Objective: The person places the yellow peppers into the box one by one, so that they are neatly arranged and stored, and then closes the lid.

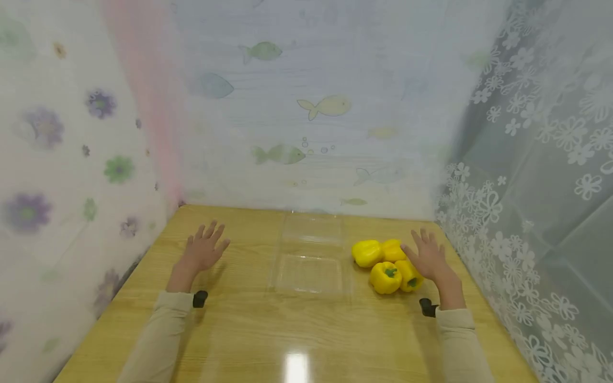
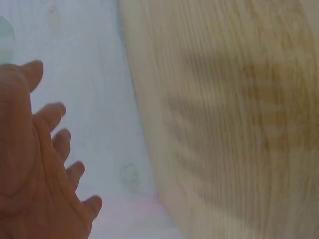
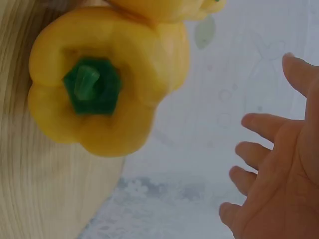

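Several yellow bell peppers (image 1: 385, 277) sit in a cluster on the right part of the table. One bell pepper (image 3: 94, 84) shows its green stem close up in the right wrist view. My right hand (image 1: 428, 257), fingers spread and holding nothing, hovers at the right side of the cluster and hides part of it in the head view. A clear plastic container (image 1: 310, 274) lies unfolded in the middle, its lid (image 1: 312, 230) toward the back. Left of it, my left hand (image 1: 203, 251) hangs over bare wood with its fingers spread, casting a shadow, and holds nothing.
The wooden table (image 1: 230, 330) ends at a back curtain (image 1: 316, 127) printed with fish. A flowered curtain (image 1: 72, 159) lines the left side, and another sheer flowered curtain (image 1: 536, 213) hangs along the right edge.
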### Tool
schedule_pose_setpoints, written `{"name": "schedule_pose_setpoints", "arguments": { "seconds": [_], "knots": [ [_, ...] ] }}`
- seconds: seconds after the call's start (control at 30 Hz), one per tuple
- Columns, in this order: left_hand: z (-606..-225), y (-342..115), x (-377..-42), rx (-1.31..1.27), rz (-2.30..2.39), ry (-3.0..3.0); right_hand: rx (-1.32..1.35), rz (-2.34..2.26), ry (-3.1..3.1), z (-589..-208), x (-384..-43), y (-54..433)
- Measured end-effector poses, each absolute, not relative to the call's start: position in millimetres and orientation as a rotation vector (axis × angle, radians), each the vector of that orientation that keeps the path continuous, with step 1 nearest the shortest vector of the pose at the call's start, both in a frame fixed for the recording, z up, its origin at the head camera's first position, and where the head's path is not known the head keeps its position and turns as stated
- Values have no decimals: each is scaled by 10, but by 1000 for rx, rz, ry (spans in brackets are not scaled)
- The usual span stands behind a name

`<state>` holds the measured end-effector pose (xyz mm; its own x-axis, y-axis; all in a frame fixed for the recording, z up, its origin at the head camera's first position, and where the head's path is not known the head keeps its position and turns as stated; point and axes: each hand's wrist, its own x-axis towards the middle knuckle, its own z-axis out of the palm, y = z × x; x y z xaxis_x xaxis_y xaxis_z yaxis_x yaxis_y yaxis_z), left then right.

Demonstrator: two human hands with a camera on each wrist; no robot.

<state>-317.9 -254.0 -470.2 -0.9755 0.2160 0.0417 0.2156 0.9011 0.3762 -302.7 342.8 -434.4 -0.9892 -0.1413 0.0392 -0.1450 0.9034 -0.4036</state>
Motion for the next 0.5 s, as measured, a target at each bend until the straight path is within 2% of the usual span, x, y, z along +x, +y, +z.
{"name": "schedule_pose_setpoints", "arguments": {
  "seconds": [0.27, 0.5],
  "knots": [
    [-4957, -2373, -3112, 563, 996, 2926, 377, 810, -3071, -4292, -2856, 3382],
    [-5133, -2198, -2986, 575, 1312, 2718, 465, 861, -3054, -4245, -2741, 3301]
  ]
}}
